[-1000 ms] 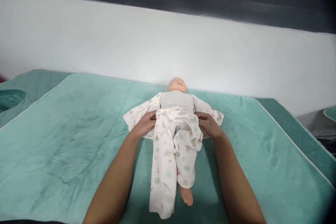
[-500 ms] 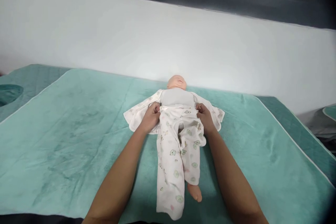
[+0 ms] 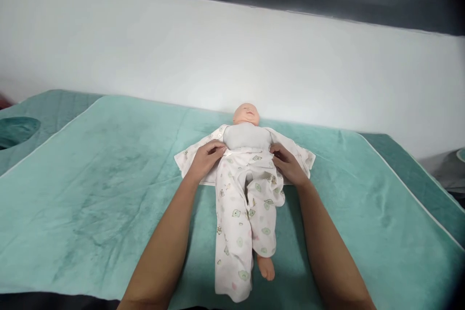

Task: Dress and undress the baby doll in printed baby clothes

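A baby doll lies on its back, head toward the wall, its pale torso bare at the chest. White printed pants cover it from the waist down. One foot sticks out of the right-hand pant leg; the other leg's end hides any foot. Spread out beneath the doll is an open white printed shirt. My left hand pinches the waistband at the doll's left-hand side in view. On the opposite side, my right hand has its fingers closed on the waistband too.
A green cloth cover with pale edging lies under the doll. Behind it rises a white wall with a dark band along the top. A round opening or dark green patch shows at the far left.
Both hands stay at the waistband. My left hand has shifted slightly up and inward, its fingers straighter than before. The view has moved slightly.
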Tool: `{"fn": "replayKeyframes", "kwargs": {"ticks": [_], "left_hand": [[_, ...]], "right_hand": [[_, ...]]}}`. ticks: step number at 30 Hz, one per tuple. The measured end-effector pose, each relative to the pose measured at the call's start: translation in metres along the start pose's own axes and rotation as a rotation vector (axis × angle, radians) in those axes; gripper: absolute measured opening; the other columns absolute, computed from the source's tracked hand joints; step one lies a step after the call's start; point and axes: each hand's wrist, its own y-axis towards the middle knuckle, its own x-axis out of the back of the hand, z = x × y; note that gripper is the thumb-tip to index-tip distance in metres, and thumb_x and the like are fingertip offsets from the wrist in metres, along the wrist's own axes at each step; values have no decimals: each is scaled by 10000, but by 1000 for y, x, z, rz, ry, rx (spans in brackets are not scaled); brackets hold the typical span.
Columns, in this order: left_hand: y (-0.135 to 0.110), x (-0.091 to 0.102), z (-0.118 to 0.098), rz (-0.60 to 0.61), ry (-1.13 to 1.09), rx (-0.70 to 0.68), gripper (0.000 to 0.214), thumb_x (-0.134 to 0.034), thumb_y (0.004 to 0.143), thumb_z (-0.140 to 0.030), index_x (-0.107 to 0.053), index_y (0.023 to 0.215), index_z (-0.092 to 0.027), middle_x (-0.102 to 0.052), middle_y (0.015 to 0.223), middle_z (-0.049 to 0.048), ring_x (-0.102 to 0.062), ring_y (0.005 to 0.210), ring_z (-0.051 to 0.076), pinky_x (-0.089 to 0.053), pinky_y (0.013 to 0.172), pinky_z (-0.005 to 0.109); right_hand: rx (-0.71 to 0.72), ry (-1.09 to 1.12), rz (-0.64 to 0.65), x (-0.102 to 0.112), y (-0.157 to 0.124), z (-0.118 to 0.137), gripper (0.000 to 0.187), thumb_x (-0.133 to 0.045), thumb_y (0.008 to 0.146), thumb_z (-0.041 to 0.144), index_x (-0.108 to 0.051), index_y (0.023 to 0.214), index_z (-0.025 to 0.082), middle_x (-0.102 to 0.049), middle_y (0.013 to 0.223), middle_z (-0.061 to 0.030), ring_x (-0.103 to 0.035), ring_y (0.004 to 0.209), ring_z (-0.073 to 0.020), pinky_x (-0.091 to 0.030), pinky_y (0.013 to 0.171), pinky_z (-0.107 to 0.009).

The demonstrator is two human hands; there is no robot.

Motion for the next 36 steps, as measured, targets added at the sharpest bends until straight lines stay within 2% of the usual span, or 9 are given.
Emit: {"fn": "replayKeyframes", "kwargs": {"ticks": [4,7,12,18,23,25,28,31,36], "left_hand": [[1,3,-3,118,13,-76,231,-664,878,-412,-736,967,-212,-643,977,50,-578,914,185,-436,811,296],[2,0,-5,163,76,-176,191,-735,827,-378,-695,906,-209,-608,981,48,-570,922,186,-441,814,307],[-2,-17,-7,-1,211,-340,160,-676,832,-209,-521,791,-210,-619,976,40,-574,952,184,-434,897,346],[-9,-38,-9,-232,364,-433,280,-525,854,-134,-313,696,-227,-674,912,30,-575,826,166,-431,786,341],[-9,-34,-18,-119,197,-256,154,-572,774,-77,-526,823,-216,-647,914,10,-584,851,159,-455,773,305],[-8,-29,-25,7,198,-208,209,-621,784,-107,-652,955,-223,-644,949,15,-581,883,165,-462,771,297],[-7,-25,-32,142,222,-194,229,-678,861,-277,-734,1083,-266,-650,992,36,-585,972,193,-471,753,297],[-6,-28,-33,102,206,-219,198,-666,899,-391,-751,1011,-252,-665,949,45,-605,955,197,-485,756,310],[-9,-44,-26,-80,213,-395,125,-631,934,-341,-669,928,-222,-691,1066,58,-615,1057,195,-480,961,371]], "right_hand": [[-4,47,-18,-6,-1,5,252,-628,902,470,-612,986,233,-529,943,-28,-501,877,-185,-423,791,-304],[-10,-11,3,-9,0,12,225,-654,896,443,-619,955,228,-541,945,-30,-511,884,-184,-422,797,-307],[30,-156,33,-11,2,27,172,-675,858,316,-541,925,230,-531,941,-19,-496,890,-179,-413,835,-318],[136,-264,100,-15,5,39,196,-600,904,262,-460,774,217,-518,882,-12,-486,848,-166,-397,805,-318],[15,-175,71,-16,10,34,215,-701,869,370,-542,866,225,-513,809,15,-453,749,-148,-388,693,-295],[82,-153,52,-19,9,32,227,-706,872,383,-559,815,219,-535,804,7,-478,753,-153,-407,697,-303],[246,-181,-98,-29,6,33,161,-693,894,353,-626,826,223,-591,863,-23,-548,810,-177,-452,745,-336],[332,-262,-233,-38,1,37,96,-675,913,314,-678,857,236,-627,905,-43,-598,851,-196,-483,777,-365],[354,-341,-329,-44,-1,35,68,-644,933,304,-666,890,255,-701,942,-39,-648,888,-212,-511,823,-383]]}}
